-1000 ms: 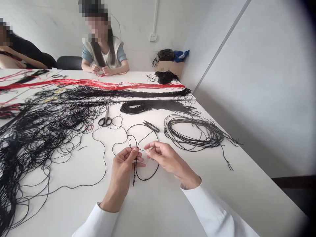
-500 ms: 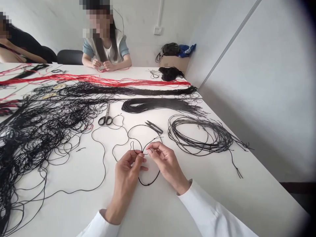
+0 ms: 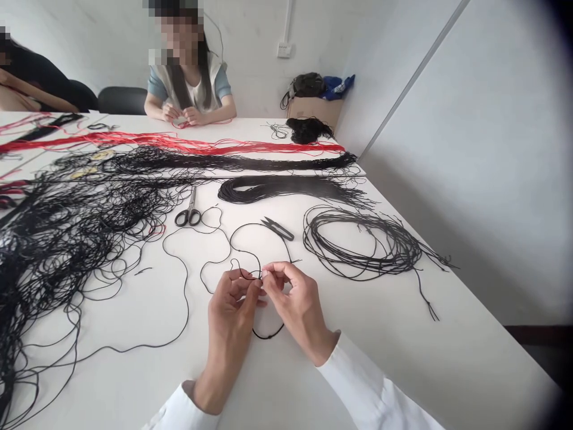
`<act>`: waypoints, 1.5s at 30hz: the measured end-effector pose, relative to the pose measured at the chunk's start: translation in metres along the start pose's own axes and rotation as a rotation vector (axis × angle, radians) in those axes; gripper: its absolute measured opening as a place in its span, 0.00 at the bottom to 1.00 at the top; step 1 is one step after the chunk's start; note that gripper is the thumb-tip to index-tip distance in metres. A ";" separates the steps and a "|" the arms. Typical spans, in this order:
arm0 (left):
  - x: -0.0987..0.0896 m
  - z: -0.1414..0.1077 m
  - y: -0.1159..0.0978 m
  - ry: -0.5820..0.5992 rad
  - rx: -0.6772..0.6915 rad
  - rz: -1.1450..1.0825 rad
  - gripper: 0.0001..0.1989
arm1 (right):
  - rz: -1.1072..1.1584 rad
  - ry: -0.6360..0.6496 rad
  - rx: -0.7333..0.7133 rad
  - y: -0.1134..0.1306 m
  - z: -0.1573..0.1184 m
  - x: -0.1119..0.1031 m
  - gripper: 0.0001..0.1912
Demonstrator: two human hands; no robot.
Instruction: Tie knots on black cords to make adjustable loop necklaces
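A thin black cord (image 3: 269, 337) forms loops above and below my hands on the white table. My left hand (image 3: 235, 310) pinches it between thumb and fingers. Close against those fingertips, my right hand (image 3: 293, 304) is closed in a pinch on the cord too; the exact strand there is hidden by the fingers. Just beyond the hands lie black thread snips (image 3: 278, 229). Black-handled scissors (image 3: 188, 215) rest farther left, beside a loose strand. To the right is a coil of black cords (image 3: 362, 272) with knotted ends.
A large tangle of black cord (image 3: 89, 227) covers the left side. A bundle of black cords (image 3: 286, 190) and red cords (image 3: 250, 147) stretch across the table behind. A co-worker (image 3: 190, 89) sits opposite, hands on red cord; another person (image 3: 36, 77) is at far left.
My right hand has moved left and slightly down, bringing its fingertips against my left hand's. The left hand keeps its pinch on the cord. The view has shifted slightly.
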State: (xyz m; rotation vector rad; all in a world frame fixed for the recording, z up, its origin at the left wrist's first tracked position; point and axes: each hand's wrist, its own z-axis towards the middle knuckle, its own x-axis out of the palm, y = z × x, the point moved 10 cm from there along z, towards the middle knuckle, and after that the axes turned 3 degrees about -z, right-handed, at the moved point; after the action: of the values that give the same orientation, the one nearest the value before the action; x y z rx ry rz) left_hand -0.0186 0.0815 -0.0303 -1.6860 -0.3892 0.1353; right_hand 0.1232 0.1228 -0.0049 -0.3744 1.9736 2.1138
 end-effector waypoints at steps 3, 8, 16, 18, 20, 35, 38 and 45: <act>-0.001 0.000 -0.001 -0.019 -0.011 0.002 0.16 | 0.017 -0.020 0.043 -0.004 -0.002 0.000 0.09; -0.002 -0.002 -0.006 -0.039 0.022 0.050 0.15 | -0.003 -0.037 0.042 -0.004 -0.002 -0.001 0.11; -0.005 -0.002 -0.004 -0.051 0.025 0.082 0.13 | -0.063 -0.061 -0.033 0.003 -0.003 -0.004 0.08; -0.006 -0.001 -0.002 -0.064 0.002 0.075 0.16 | -0.118 -0.084 -0.130 0.011 -0.004 -0.006 0.07; -0.007 -0.002 -0.002 -0.076 0.004 0.080 0.18 | -0.163 -0.097 -0.204 0.017 -0.005 -0.006 0.07; -0.002 -0.006 -0.014 -0.074 0.069 0.110 0.08 | -0.228 -0.132 -0.289 0.025 -0.011 -0.007 0.05; -0.002 -0.005 -0.013 -0.064 0.056 0.098 0.13 | -0.213 -0.110 -0.335 0.029 -0.013 -0.005 0.05; -0.004 -0.002 -0.002 -0.039 -0.050 0.036 0.17 | -0.191 -0.034 -0.338 0.030 -0.014 -0.002 0.07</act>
State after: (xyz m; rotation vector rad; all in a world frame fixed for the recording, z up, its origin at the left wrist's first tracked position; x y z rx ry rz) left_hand -0.0216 0.0785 -0.0286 -1.7422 -0.3944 0.1869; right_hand 0.1157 0.1070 0.0227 -0.5572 1.4923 2.3057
